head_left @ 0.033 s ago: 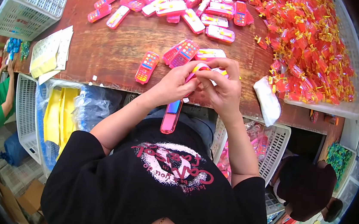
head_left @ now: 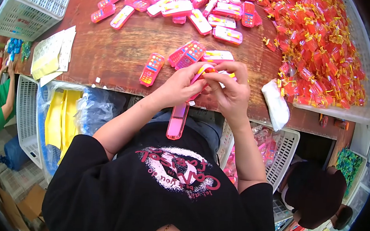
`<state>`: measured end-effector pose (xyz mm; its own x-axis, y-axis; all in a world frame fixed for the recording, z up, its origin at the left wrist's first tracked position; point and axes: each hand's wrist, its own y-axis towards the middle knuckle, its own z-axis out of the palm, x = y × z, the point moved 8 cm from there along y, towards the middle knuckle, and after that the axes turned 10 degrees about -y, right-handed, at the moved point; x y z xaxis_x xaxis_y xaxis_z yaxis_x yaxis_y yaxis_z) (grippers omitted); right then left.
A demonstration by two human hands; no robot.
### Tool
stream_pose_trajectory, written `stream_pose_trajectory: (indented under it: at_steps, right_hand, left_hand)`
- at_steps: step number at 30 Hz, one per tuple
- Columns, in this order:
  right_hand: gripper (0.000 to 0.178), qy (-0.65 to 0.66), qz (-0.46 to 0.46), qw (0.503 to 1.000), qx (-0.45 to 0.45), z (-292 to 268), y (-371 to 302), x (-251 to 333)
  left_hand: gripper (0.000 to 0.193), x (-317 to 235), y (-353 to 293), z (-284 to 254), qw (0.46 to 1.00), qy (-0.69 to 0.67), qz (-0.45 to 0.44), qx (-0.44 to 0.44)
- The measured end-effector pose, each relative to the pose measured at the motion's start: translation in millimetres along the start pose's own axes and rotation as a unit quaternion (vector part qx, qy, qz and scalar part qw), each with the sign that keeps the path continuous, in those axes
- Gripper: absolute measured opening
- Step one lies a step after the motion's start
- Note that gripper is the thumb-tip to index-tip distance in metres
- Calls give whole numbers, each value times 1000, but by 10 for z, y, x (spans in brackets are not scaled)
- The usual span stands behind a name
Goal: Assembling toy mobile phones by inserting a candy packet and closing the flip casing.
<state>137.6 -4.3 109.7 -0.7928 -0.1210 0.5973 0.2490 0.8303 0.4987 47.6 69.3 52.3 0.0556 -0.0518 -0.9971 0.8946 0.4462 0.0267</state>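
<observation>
My left grip curls around the pink toy phone at the worktop's near edge while my right grip pinches its far end, so loosening fingers could drop it past that edge.

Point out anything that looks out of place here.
A red-and-yellow packet lies apart from the big heap, like a stray, and a small white scrap sits alone near the front edge of the table, like litter. Nothing looks clearly damaged.
</observation>
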Motion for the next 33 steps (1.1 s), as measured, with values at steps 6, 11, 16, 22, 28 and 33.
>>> stream_pose_trajectory:
  at_steps: [6,11,16,22,28,33]
  right_hand:
    - [16,-80,-66,994,-45,-27,-40,142]
    - [18,22,52,993,-100,-91,-63,68]
    - [19,-86,-58,992,-71,-32,-54,61]
    - [25,-195,-142,970,-12,66,-116,238]
    - [56,-195,-167,964,67,250,-552,257]
    - [72,-70,-4,995,-75,114,-384,34]
  left_hand:
    - [37,158,-16,-74,935,-348,-52,-35]
    - [39,98,62,-109,988,-154,8,-28]
    - [45,98,43,-32,986,-165,-23,-11]
    - [25,388,1,-25,853,-499,-130,-80]
    - [27,374,102,-122,871,-472,-84,-107]
    - [44,279,150,52,764,-637,-82,-64]
